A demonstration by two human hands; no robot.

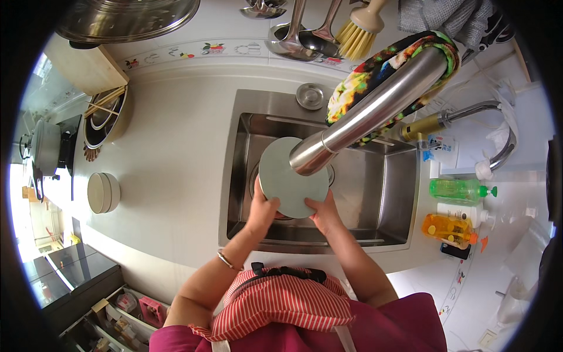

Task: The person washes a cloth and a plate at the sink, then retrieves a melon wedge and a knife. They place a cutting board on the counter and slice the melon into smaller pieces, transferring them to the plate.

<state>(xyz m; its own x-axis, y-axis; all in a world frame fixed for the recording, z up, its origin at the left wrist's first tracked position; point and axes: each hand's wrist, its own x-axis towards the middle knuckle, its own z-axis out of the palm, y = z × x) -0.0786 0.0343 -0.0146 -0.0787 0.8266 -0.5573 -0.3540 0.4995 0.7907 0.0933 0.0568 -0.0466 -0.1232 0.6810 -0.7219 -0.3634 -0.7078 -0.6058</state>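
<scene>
A pale grey-green round plate [288,189], its flat face turned up, is held over the stainless steel sink [356,193]. On its left edge my left hand [264,209] grips with the thumb on top. My right hand [323,212] clasps the lower right edge the same way. The spout of a brushed metal faucet [352,121] reaches over the plate and hides part of it. No water stream can be made out. Behind the plate, the drain [330,175] is partly covered.
A patterned cloth [365,83] hangs over the faucet. Right of the sink stand a green soap bottle [457,189] and an orange pump bottle [448,229]. Stacked bowls [103,192] and a metal pot with chopsticks [105,119] occupy the left counter. Ladles [292,44] and a brush [363,31] hang behind.
</scene>
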